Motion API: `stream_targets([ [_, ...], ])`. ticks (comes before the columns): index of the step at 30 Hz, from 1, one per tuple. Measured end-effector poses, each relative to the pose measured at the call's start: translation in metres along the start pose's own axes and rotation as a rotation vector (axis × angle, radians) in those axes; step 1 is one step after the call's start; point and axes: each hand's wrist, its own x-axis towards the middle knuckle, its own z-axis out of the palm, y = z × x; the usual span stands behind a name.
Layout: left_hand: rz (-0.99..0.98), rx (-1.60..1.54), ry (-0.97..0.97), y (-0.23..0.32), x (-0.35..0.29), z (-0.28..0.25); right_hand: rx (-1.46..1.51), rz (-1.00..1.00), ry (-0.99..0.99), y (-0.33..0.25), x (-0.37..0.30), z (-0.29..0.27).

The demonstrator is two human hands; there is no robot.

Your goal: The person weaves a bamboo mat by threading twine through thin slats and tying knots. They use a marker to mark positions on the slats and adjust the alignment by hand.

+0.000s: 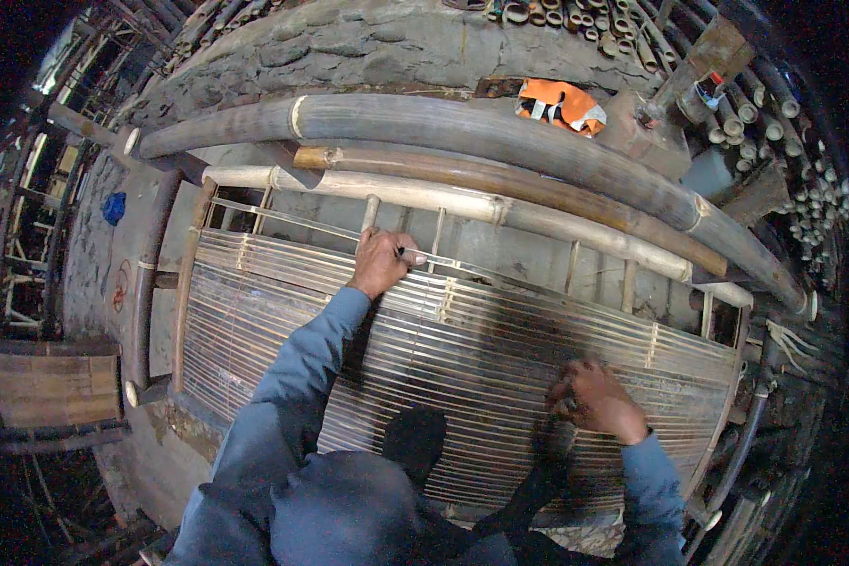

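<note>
A wide bamboo frame lies in front of me, its pale top pole (396,193) running across the far side. Many thin bamboo slats (500,377) stretch across it in close rows, crossed by short woven bindings (448,298). At the far edge of the slats my left hand (379,264) is closed in a pinch on a thin bamboo strip (302,223); a small dark thing shows between its fingers. Over the right half of the slats hovers my right hand (602,402), fingers curled and somewhat blurred. What it holds, if anything, I cannot make out.
Thick bamboo poles (500,132) lie beyond the frame. Behind them is an orange and white cloth or bag (561,106). Stacked bamboo (575,15) lines the back and right. A blue scrap (113,208) lies at left, above a low bamboo panel (57,387). My knees are at the near edge.
</note>
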Motion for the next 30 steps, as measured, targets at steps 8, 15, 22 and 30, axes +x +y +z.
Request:
stream_targets([
  [8,-0.141,0.101,-0.335,-0.003,0.018,-0.030,0.587,0.230,0.468,-0.076,0.185,0.012],
  [15,-0.175,0.106,-0.396,-0.004,0.022,-0.029,0.222,0.342,0.534,-0.114,0.230,0.036],
  [22,-0.186,0.089,-0.391,-0.009,0.020,-0.026,0.028,0.201,0.538,-0.108,0.248,0.050],
  [30,-0.249,0.069,-0.460,-0.001,0.029,-0.027,1.364,0.296,0.524,-0.060,0.225,0.070],
])
